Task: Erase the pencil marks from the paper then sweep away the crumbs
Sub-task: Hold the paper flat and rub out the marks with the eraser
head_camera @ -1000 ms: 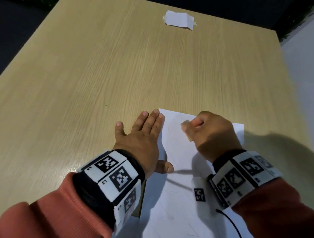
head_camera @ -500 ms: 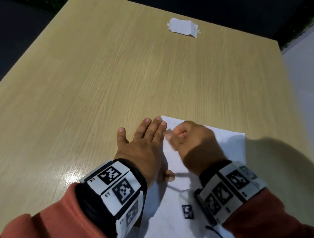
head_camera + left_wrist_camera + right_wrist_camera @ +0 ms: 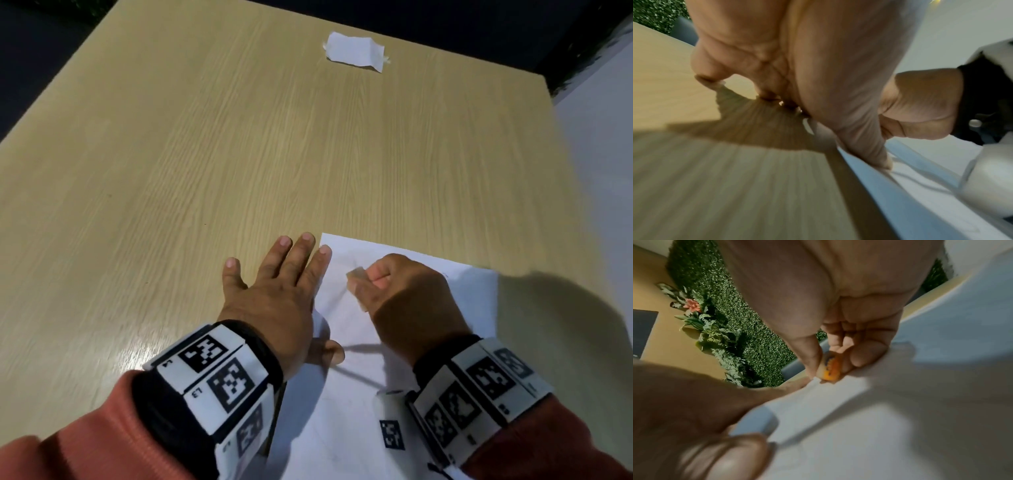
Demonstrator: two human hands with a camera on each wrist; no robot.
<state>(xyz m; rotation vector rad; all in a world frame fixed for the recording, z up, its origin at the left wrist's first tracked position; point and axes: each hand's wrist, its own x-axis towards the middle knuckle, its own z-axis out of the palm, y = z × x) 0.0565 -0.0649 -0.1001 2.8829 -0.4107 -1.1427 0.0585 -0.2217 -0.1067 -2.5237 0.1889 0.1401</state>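
Paper pinned at its left edge, eraser at work near the far corner

Paper (image 3: 421, 308), a thin white sheet, lies flat at the near right of the table (image 3: 239, 154), its far left corner just beside the left hand's fingertips. Left hand (image 3: 277, 294) is spread flat with fingers straight, set half on the wood and half over the sheet's left edge, thumb pressed onto the sheet; in my judgement it is placed so as to keep the light sheet from sliding or buckling under rubbing. Right hand (image 3: 407, 294) is curled, thumb and fingers pinching a small eraser (image 3: 830, 368), a blunt block with an orange printed face, its end touching the sheet. Pencil marks there are too faint to make out; crumbs cannot be seen. Erasing appears under way, sweeping not yet begun. Table surface is pale wood-grain laminate, smooth with some sheen. A small crumpled white scrap (image 3: 354, 53) lies well apart at the far edge.
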